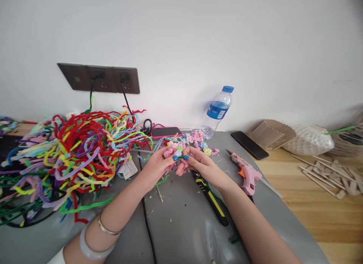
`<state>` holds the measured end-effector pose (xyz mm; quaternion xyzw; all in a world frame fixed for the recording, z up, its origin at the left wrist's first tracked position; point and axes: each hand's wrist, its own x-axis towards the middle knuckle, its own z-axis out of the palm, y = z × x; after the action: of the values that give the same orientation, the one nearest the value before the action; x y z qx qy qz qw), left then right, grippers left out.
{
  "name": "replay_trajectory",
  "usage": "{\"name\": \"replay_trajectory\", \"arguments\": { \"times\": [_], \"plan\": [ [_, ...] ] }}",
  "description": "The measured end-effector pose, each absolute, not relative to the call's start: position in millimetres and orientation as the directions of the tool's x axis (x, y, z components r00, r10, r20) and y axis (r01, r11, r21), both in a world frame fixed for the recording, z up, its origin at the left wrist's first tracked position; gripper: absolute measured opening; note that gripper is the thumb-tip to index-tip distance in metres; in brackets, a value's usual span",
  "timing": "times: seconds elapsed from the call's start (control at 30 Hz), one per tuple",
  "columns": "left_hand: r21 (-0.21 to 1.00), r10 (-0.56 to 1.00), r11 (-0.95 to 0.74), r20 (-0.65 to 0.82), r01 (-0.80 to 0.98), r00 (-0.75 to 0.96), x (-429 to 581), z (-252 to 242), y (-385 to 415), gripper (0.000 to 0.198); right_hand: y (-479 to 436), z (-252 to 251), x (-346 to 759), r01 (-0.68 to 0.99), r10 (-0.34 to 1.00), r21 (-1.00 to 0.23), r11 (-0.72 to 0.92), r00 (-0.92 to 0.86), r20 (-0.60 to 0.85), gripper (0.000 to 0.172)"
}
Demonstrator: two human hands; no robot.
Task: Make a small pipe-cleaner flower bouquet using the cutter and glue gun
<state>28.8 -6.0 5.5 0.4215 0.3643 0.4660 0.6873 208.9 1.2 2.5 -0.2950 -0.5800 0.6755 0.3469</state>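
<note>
My left hand (157, 166) is closed around a small cluster of pipe-cleaner flowers (175, 146) in pink, pale blue and yellow-green. Thumb and fingers of my right hand (202, 165) pinch at the right side of the same cluster, and both thumbs nearly meet over a bit of green. Exactly which piece the right fingertips grip is partly hidden. Just below the right hand lie black-and-yellow pliers (211, 200). Behind the hands, more small pastel pipe-cleaner flowers (197, 137) are heaped on the grey table (176, 226).
A big tangle of coloured pipe cleaners (85, 154) covers the left. At the right are a pink glue gun (248, 177), a black phone (249, 145) and wooden sticks (331, 177). A water bottle (217, 112) leans on the wall. A black cable (146, 222) crosses the table.
</note>
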Motion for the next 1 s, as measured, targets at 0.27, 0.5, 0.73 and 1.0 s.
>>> {"name": "replay_trajectory", "arguments": {
  "times": [0.27,0.5,0.73,1.0],
  "plan": [
    [0.922,0.946,0.213,-0.111,-0.323,0.305,26.5,0.4,-3.6,0.026,1.5,4.3,208.5,-0.082,0.850,-0.996,-0.034,-0.526,0.015,0.033],
    [0.896,0.958,0.252,-0.178,-0.365,0.226,28.3,2.3,-3.1,0.036,2.9,1.2,209.9,-0.090,0.891,-0.995,-0.050,-0.454,-0.004,0.030],
    [0.886,0.941,0.274,-0.166,-0.374,0.295,28.1,6.7,-4.9,0.036,3.7,-0.9,206.5,-0.119,0.919,-0.991,-0.054,-0.394,-0.003,0.033],
    [0.897,0.970,0.195,-0.116,-0.397,0.214,26.9,1.3,-4.5,0.024,1.9,-7.3,191.4,-0.086,0.939,-0.996,0.015,-0.340,0.044,0.040]
  ]
}}
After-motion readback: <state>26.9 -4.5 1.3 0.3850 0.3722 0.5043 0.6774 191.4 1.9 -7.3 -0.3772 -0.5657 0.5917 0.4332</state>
